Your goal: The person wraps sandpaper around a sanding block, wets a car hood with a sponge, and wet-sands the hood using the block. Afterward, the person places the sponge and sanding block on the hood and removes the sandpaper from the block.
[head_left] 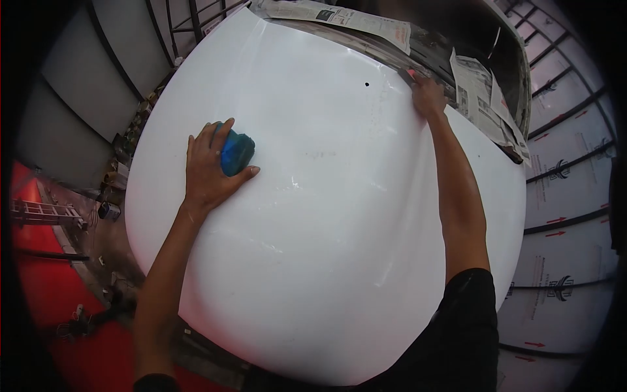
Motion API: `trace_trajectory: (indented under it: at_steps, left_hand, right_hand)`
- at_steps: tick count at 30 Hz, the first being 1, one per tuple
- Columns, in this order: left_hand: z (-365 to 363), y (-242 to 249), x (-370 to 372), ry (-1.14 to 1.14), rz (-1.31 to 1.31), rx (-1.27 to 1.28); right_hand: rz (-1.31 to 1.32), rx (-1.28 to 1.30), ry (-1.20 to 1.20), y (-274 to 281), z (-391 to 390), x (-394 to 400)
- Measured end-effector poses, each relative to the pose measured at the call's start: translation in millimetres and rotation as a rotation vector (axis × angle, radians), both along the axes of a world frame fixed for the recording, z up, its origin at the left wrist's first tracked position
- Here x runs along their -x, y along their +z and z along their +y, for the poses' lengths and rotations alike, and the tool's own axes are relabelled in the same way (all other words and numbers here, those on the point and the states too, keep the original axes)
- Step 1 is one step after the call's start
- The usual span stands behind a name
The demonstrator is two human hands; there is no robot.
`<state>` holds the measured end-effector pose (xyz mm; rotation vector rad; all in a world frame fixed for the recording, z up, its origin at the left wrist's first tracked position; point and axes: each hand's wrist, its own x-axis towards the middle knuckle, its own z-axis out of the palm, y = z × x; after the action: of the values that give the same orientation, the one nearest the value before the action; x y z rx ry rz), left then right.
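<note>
A white car hood [307, 215] fills the middle of the head view, with a small dark hole near its far side and wet-looking glints on its surface. My left hand [212, 163] rests on the hood's left half, fingers curled round a blue-green sponge [236, 153] that lies against the paint. At the far right edge of the hood, my right hand [429, 98] grips a small flat dark-grey and red pad [407, 76]. Its exact kind is hard to make out, and the fingers partly hide it.
Newspaper sheets [346, 21] and another newspaper piece [480, 91] cover parts beyond the hood. On the left are a ladder [46, 212], a dark can [109, 210] and clutter along the wall. Printed panels [562, 215] in dark frames line the right side.
</note>
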<state>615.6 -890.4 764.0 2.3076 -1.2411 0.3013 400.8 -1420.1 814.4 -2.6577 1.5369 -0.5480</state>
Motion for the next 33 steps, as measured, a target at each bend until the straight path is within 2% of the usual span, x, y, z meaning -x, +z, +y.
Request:
trace_trajectory:
  at_steps: [3, 7, 12, 14, 16, 18, 20, 23, 26, 28, 30, 31, 33]
  left_hand:
    - [1.3, -1.0, -1.0, -0.004, 0.008, 0.011]
    - [0.6, -3.1, -1.4, 0.023, -0.017, -0.013]
    - [-0.8, -9.2, -6.0, 0.026, -0.039, -0.010]
    - [0.1, -9.6, -5.8, 0.007, -0.047, 0.016]
    - [-1.8, -15.6, -10.0, 0.015, -0.092, 0.039]
    - [-0.1, -22.8, -9.3, 0.019, -0.129, 0.054]
    - [-1.2, -24.9, -11.0, 0.023, -0.164, 0.065]
    - [-3.9, -31.0, -13.9, 0.032, -0.190, 0.071]
    - [-4.3, -35.9, -16.5, 0.021, -0.196, 0.108]
    - [-2.9, -27.5, -10.6, 0.021, -0.169, 0.077]
    - [0.0, -22.8, -14.4, 0.012, -0.154, 0.003]
    - [3.5, -4.2, -5.1, 0.004, 0.006, -0.065]
    - [-7.9, -35.5, -28.8, -0.027, -0.251, -0.003]
  right_hand:
    - [0.055, 0.079, -0.002, -3.9, 19.3, 4.1]
    - [-0.004, 0.121, 0.116, -25.6, 100.0, 49.9]
    - [-0.103, 0.241, 0.264, -54.8, 298.5, 160.8]
    - [-0.116, 0.169, 0.295, -52.3, 395.8, 214.4]
    - [-0.036, 0.140, 0.282, -71.7, 488.6, 279.9]
    - [-0.069, 0.081, 0.273, -92.3, 579.1, 347.4]
    - [-0.028, 0.090, 0.328, -117.7, 636.8, 410.2]
    - [-0.003, 0.078, 0.497, -90.7, 592.3, 392.7]
    - [0.001, 0.082, 0.525, -68.1, 493.6, 314.5]
    - [-0.073, 0.060, 0.454, -44.7, 415.4, 228.9]
    - [-0.112, 0.092, 0.357, -45.0, 352.6, 156.3]
    - [-0.083, 0.121, 0.327, -44.9, 330.5, 126.7]
    - [-0.053, 0.169, 0.243, -51.5, 309.7, 97.4]
